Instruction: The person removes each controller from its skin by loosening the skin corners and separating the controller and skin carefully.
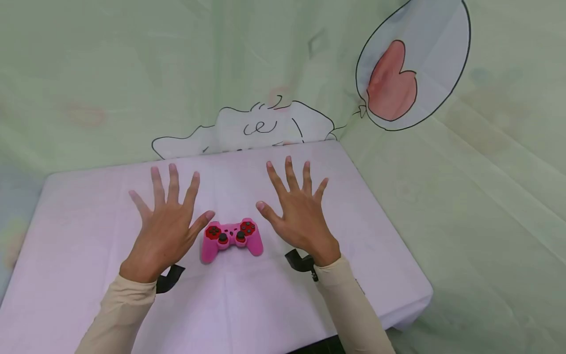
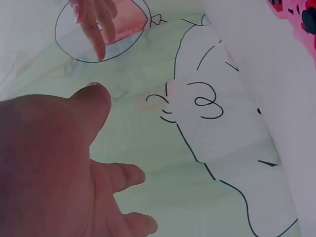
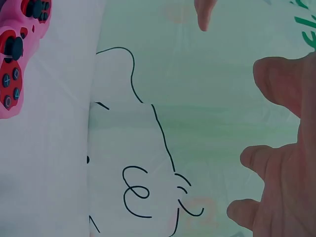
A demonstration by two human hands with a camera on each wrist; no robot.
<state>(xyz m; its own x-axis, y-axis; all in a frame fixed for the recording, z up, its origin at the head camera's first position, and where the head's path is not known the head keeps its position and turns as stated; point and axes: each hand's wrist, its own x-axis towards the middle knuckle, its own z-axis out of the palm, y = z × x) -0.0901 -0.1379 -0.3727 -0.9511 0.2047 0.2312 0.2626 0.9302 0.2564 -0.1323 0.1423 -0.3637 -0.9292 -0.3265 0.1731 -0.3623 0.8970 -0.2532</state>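
Observation:
A pink game controller (image 1: 231, 228) with red button areas and black thumbsticks lies on the white-covered table between the two hands. To its left, the left hand (image 1: 165, 231) is held above the table with fingers spread and holds nothing; its thumb appears close to the controller's left side in the head view. On the other side, the right hand (image 1: 302, 216) is also spread and holds nothing. Part of the controller (image 3: 17, 54) shows at the upper left of the right wrist view, and a corner of the controller (image 2: 296, 15) at the upper right of the left wrist view.
The table (image 1: 247, 305) has a white cloth and stands against pale green hanging fabric (image 1: 132, 73). A drawn balloon (image 1: 433, 59) with a red heart is on that backdrop, beside a black-outlined drawing (image 1: 265, 128). Black wrist mounts (image 1: 300, 261) sit below the hands.

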